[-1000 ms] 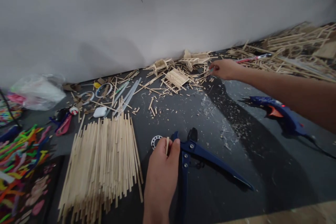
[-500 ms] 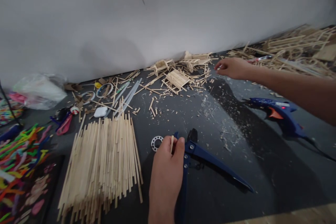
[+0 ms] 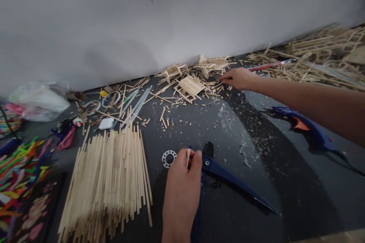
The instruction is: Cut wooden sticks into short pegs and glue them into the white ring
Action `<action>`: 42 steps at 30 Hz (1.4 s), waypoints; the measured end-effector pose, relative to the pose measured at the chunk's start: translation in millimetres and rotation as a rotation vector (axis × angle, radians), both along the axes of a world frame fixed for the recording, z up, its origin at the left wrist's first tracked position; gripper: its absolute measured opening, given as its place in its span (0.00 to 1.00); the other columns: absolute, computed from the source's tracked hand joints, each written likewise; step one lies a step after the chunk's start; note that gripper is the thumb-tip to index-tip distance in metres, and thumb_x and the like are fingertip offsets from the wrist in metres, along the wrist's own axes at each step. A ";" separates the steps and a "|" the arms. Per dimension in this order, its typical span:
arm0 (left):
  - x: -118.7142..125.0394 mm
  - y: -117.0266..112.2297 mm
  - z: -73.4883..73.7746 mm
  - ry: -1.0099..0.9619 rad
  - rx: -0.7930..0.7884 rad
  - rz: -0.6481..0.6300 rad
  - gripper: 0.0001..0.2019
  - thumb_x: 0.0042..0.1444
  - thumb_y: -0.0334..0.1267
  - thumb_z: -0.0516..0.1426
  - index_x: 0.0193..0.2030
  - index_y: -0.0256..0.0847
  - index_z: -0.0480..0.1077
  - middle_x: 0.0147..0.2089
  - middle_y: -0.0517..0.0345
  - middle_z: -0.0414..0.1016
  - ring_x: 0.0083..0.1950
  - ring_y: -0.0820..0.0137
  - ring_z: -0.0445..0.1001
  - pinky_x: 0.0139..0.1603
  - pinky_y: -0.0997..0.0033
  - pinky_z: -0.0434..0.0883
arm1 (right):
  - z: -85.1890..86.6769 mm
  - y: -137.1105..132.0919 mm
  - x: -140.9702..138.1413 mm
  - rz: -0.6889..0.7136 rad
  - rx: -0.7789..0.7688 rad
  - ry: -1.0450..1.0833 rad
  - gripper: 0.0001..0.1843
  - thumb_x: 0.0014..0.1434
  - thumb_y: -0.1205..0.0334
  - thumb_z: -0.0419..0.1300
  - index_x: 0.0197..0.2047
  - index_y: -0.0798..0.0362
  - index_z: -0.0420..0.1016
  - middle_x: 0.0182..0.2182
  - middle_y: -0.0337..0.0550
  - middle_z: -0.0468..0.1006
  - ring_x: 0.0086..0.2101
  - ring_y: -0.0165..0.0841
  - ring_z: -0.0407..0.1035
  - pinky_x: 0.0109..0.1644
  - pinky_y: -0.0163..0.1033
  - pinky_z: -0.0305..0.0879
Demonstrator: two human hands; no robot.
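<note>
While the left hand (image 3: 182,193) pinches a short wooden stick (image 3: 188,157) upright between thumb and forefinger in the near middle of the scene, the right hand (image 3: 238,78) is at the far side, its fingertips pointing left and down beside a scatter of small stick pieces (image 3: 213,90). The right thumb and fingers are close together, but one cannot tell whether they grasp anything. A cutter with blue handles (image 3: 239,186) lies on the dark table (image 3: 194,129) just right of the left hand, which hides part of it. A metal ring with holes (image 3: 164,158) lies just left of the same hand.

Farther left, a broad row of long wooden sticks (image 3: 110,174) lies side by side, with colourful fuzzy stems (image 3: 21,172) at the near left edge. A white case (image 3: 106,123) sits beyond the row, near some translucent sticks (image 3: 139,103). At the far middle, left of the right hand, a slatted wooden panel (image 3: 190,85) rests among loose pieces. A blue glue gun (image 3: 309,127) lies to the right, nearer than the right forearm, and a tangled heap of sticks (image 3: 319,51) fills the far right.
</note>
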State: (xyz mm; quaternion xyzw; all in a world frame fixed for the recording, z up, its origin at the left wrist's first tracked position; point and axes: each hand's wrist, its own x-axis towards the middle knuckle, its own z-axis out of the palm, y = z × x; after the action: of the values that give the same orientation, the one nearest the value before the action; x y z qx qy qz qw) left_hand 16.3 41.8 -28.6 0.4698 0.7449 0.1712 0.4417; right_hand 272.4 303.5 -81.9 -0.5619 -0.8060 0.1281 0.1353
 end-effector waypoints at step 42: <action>1.2 0.5 -0.5 -0.025 -0.022 0.010 0.19 0.55 0.58 0.45 0.31 0.44 0.62 0.26 0.63 0.57 0.28 0.70 0.58 0.28 0.72 0.55 | 1.4 11.4 -17.4 -0.019 -0.029 -0.053 0.08 0.55 0.56 0.54 0.31 0.46 0.74 0.31 0.43 0.77 0.36 0.38 0.63 0.47 0.50 0.56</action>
State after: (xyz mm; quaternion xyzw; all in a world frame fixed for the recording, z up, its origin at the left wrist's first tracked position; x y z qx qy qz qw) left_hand 17.5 42.3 -29.1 0.4591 0.7435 0.1710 0.4552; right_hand 255.1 314.9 -80.5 -0.5746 -0.8020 0.1237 0.1067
